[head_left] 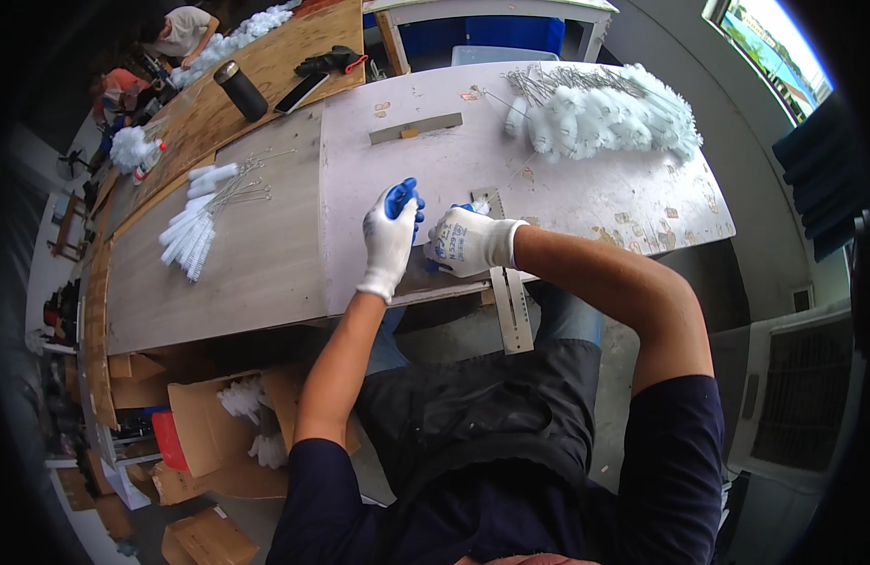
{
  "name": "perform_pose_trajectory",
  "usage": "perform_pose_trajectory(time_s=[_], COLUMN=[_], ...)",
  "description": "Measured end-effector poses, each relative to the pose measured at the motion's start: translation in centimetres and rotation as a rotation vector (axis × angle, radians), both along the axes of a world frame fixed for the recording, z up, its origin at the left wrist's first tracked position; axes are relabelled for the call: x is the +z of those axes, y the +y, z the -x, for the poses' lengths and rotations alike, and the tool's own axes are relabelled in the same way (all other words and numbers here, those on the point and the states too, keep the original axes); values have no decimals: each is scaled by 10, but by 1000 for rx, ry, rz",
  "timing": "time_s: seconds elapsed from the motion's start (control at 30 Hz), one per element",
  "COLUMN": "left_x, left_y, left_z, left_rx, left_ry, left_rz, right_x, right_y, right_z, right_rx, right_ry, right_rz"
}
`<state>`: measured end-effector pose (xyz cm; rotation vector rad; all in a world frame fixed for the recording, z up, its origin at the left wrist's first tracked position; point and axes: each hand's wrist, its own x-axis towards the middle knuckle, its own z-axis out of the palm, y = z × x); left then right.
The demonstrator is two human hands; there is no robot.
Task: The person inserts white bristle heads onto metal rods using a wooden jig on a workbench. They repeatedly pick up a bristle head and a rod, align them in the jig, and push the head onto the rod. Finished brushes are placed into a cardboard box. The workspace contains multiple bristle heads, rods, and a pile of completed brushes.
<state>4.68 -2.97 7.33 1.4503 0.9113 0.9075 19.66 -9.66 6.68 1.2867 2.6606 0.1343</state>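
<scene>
— While both gloves sit at the near edge of the pale worktable [585, 202], what is between them?

— From my remote seat I see a small white brush tip [480, 207] poking out just above the right hand [468, 242]. That hand is curled closed in a white glove with blue on its fingers, and it seems to pinch the brush, though the stem is hidden. It lies over a flat metal ruler-like bar [512, 306] that runs off the table edge toward the body.

— And the other one?

— The left hand [390, 235] stands just beside it, fingers bent, blue fingertips up. I cannot tell whether it grips anything; the palm faces away from me.

— What lies further out?

— Up at the far right of the table, a big heap of white fluffy brushes [609, 118] with wire stems fanned out. To the left, on the grey-brown board [256, 254], a smaller bundle of white brushes [197, 226] with wires. Beyond that, a dark cylindrical bottle [240, 90] and a phone [303, 91] on a plywood sheet [265, 66]. Another person [180, 33] bends over the far end. Below the table, open cardboard boxes [204, 428] hold more white brushes.
</scene>
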Motion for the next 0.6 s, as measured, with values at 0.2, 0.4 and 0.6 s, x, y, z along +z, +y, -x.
perform_pose_trajectory(time_s=[0.2, 0.4, 0.6], left_x=[-22, -68, -78], left_y=[-108, -161, -172], left_z=[65, 45, 1], left_rx=[84, -124, -259], left_ry=[-170, -331, -747], left_rz=[150, 537, 794], right_x=[40, 44, 45], right_y=[-25, -40, -44], right_z=[28, 56, 77], right_rx=[-315, -592, -904], right_ry=[10, 26, 252], right_rz=[177, 242, 234])
